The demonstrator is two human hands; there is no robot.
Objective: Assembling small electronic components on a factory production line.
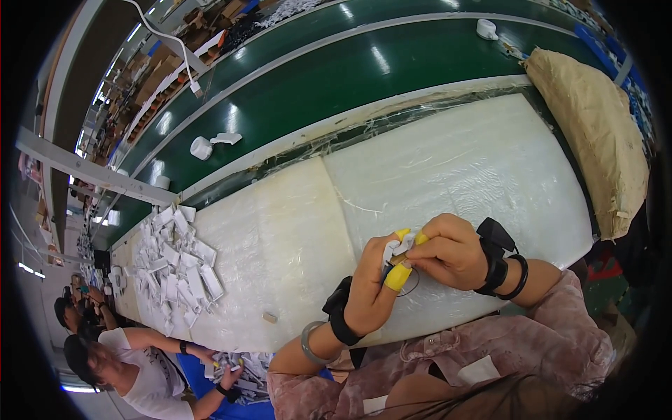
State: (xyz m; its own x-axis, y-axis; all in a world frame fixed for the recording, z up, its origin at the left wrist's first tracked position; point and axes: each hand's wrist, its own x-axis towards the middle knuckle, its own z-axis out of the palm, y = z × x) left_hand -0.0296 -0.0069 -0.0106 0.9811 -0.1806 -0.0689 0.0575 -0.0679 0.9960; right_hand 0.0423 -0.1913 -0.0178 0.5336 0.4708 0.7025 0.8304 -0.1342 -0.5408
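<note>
My left hand point(369, 290) and my right hand point(451, 253) meet above the right part of the work table. Between their fingertips they both grip a small white plastic piece point(393, 250). Its exact kind is hard to tell, as the fingers cover much of it. Yellow covers sit on some fingertips of both hands. A thin dark loop point(414, 285) hangs just below the fingers; I cannot tell whether it belongs to the piece.
White plastic parts point(183, 269) lie heaped on the table's left side. One small pale block point(269, 318) rests near its front edge. Beyond runs a green conveyor point(294, 91) carrying white coiled items point(201, 148). A brown sack point(595, 133) stands right. Lower left, a co-worker handles parts over a blue bin point(192, 367).
</note>
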